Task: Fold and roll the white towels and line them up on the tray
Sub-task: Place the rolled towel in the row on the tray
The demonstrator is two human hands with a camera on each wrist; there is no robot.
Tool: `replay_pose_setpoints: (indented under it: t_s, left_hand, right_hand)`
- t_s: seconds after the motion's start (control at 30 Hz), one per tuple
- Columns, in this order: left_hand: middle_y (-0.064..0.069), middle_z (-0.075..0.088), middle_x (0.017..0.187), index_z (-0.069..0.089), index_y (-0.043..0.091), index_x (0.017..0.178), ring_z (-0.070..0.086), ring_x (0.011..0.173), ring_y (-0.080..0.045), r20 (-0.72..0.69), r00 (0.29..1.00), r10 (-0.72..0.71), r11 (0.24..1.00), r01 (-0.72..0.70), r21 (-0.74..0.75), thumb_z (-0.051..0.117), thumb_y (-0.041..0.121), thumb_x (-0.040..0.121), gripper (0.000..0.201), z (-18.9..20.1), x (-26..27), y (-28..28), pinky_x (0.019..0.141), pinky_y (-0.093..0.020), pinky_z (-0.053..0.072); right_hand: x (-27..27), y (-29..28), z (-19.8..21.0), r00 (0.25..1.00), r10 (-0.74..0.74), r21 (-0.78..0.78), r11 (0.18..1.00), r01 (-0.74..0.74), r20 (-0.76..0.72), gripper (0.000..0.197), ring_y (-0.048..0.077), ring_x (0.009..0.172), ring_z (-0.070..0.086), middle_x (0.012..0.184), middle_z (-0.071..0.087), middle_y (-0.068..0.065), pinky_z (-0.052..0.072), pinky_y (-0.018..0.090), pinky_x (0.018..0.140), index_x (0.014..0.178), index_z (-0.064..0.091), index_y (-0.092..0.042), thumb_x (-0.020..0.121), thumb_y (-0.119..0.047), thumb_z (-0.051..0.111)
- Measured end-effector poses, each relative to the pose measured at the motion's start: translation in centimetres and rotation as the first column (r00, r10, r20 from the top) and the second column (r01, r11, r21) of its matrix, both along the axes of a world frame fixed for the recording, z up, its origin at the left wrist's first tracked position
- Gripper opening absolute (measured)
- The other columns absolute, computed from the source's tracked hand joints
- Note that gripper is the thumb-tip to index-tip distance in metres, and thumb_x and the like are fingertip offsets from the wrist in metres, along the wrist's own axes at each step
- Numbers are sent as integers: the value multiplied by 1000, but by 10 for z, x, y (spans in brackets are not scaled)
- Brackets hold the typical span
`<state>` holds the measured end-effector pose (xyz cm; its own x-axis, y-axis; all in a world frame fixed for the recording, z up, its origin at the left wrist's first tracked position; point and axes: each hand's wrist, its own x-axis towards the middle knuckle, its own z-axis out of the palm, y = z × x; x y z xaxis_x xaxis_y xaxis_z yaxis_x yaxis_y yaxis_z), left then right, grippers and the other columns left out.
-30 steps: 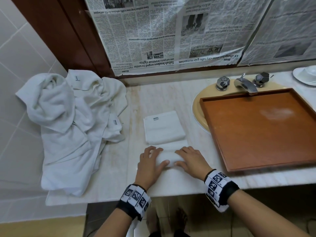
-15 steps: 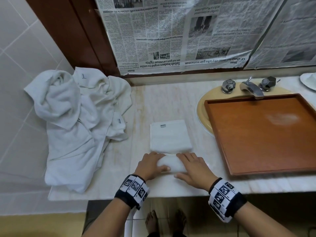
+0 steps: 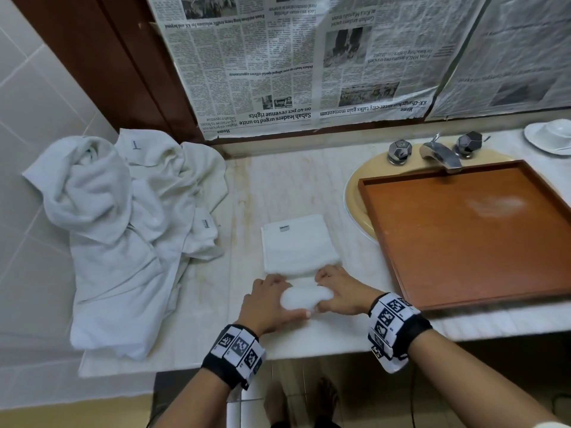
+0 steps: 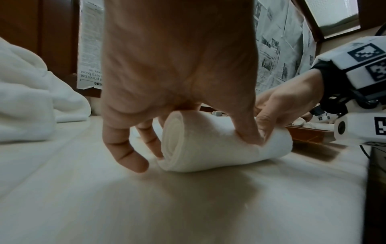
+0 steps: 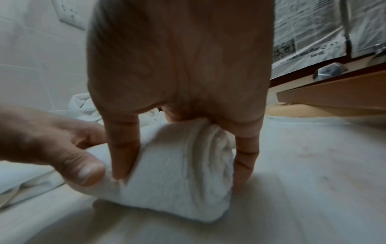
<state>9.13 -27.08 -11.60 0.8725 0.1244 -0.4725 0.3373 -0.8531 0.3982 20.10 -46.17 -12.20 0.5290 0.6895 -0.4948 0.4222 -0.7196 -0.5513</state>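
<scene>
A folded white towel [image 3: 295,247] lies flat on the counter, and its near end is wound into a roll [image 3: 304,299]. My left hand [image 3: 287,296] grips the left end of the roll [image 4: 219,143], thumb on the near side and fingers curled over the far side. My right hand [image 3: 323,290] grips the right end of the roll [image 5: 177,181] in the same way. The wooden tray [image 3: 463,230] sits to the right over the sink and is bare. A heap of loose white towels [image 3: 123,227] lies at the left.
The tray rests on a yellow basin [image 3: 355,196] below the tap [image 3: 441,154]. A white cup and saucer [image 3: 550,135] stand at the far right. Newspaper [image 3: 309,63] covers the wall behind. The counter's front edge [image 3: 309,350] is just below my wrists.
Both hands have rolled the towel away from me. The roll is thicker and the flat part beyond it is shorter.
</scene>
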Motion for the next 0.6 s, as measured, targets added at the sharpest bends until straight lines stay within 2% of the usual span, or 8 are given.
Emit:
replay_pose_setpoints:
  t_s: [0.07,0.13,0.23,0.3,0.37,0.47,0.53,0.6]
  left_hand:
    - [10,40,146,42,39,141,39,129,-20,7,1000,-1,1000,1,-1,61,84,69,88,2,1,2,102,-46,40]
    - [12,43,145,38,44,141,40,128,-20,16,1000,-21,1000,21,-3,60,83,69,85,3,1,2,102,-45,37]
    - [9,47,138,46,40,135,41,125,-21,-10,999,-43,999,43,2,58,82,72,77,5,0,-1,100,-45,37]
    - [6,49,131,52,36,133,41,123,-22,-46,999,-10,999,8,-36,55,84,74,75,2,-1,1,100,-46,39]
    - [5,49,128,54,34,131,41,122,-22,-77,997,17,997,-23,-70,51,85,76,75,-1,0,1,101,-47,40]
    - [5,50,127,56,33,126,39,122,-22,-65,993,102,986,-110,-126,51,83,78,70,-6,-3,-1,102,-46,40]
    - [9,50,129,53,36,127,38,123,-20,-5,987,158,975,-157,-155,52,82,78,67,-10,-9,-5,101,-43,39]
    - [12,48,131,47,40,131,40,120,-17,101,977,188,973,-172,-153,52,83,76,69,-14,-19,-9,98,-40,39]
  right_hand:
    - [0,-2,-3,997,-56,16,998,57,-49,67,12,126,34,135,36,-6,32,26,106,135,48,-13,81,-44,72]
    - [-1,-5,-4,983,-133,22,990,137,-130,66,11,123,41,132,38,-8,40,26,100,131,51,-19,75,-47,74]
    - [-4,-9,-2,958,-196,44,977,210,-210,51,9,111,49,124,41,-11,49,28,88,118,59,-24,74,-44,76]
    - [-9,-14,-1,964,-214,106,967,232,-158,49,10,112,49,123,41,-10,44,27,93,122,59,-25,79,-43,74]
    - [-17,-22,-2,972,-232,181,956,233,-28,56,9,112,49,122,39,-11,42,26,95,127,53,-30,79,-53,68]
    - [-31,-35,-10,982,-122,170,981,97,146,64,8,111,44,122,40,-14,44,31,93,129,48,-34,78,-72,54]
    - [-34,-38,-16,980,-118,169,981,91,158,67,8,111,42,120,43,-14,42,31,94,128,50,-32,78,-77,51]
    - [-29,-35,-19,982,-152,161,978,133,110,65,10,111,42,116,46,-11,40,30,95,125,55,-27,81,-75,54]
